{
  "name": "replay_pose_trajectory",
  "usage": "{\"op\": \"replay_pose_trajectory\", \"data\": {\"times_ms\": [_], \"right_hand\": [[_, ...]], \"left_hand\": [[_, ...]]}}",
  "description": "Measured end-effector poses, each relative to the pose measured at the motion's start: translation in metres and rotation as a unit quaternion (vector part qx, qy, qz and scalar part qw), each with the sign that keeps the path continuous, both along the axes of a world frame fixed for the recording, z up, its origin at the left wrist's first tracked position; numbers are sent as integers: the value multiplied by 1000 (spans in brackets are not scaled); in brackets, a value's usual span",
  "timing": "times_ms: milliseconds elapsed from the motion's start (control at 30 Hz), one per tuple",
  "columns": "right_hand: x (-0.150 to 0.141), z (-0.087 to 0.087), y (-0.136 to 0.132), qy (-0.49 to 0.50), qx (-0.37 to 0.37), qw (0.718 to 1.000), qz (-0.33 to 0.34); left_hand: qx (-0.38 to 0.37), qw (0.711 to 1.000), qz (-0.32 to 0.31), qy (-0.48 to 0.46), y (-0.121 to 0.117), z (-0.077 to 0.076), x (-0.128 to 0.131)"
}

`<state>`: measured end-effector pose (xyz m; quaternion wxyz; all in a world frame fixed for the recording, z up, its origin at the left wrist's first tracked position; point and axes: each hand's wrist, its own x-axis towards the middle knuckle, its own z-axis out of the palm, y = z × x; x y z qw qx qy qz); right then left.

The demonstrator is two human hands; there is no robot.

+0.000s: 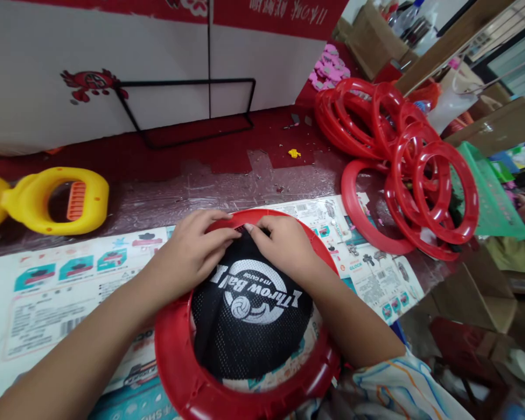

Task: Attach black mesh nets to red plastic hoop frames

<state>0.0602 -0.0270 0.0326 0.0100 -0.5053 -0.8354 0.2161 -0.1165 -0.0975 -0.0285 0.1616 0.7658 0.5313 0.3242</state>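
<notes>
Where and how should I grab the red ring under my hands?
Probably the near edge of the red ring, from your side, fingers through the gap beside the black net: it's mostly uncovered, while your left hand and right hand occupy the far edge.

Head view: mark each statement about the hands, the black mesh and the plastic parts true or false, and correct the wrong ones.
1. The left hand and right hand are both at the far side of the red ring beneath them. True.
2. The black mesh bears white lettering. True.
3. The yellow handle has an orange ridged part. True.
4. The yellow handle lies to the right of the mesh. False: it lies to the left.
5. The heaped rings are blue. False: they are red.
</notes>
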Motion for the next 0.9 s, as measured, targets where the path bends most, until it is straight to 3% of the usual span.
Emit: {"op": "replay_pose_trajectory", "data": {"times_ms": [233, 533, 767, 900], "right_hand": [[-1, -1, 3, -33, 9, 999, -5], [-4, 3, 6, -86, 26, 996, -18], [22, 12, 13, 39, -29, 998, -42], [24, 8, 16, 50, -34, 997, -58]], "left_hand": [[13, 999, -2, 44, 0, -4, 0], [-30, 997, 26, 61, -2, -4, 3], [-41, 997, 19, 59, -1, -1, 2], [-38, 998, 13, 55, 0, -2, 0]]}}
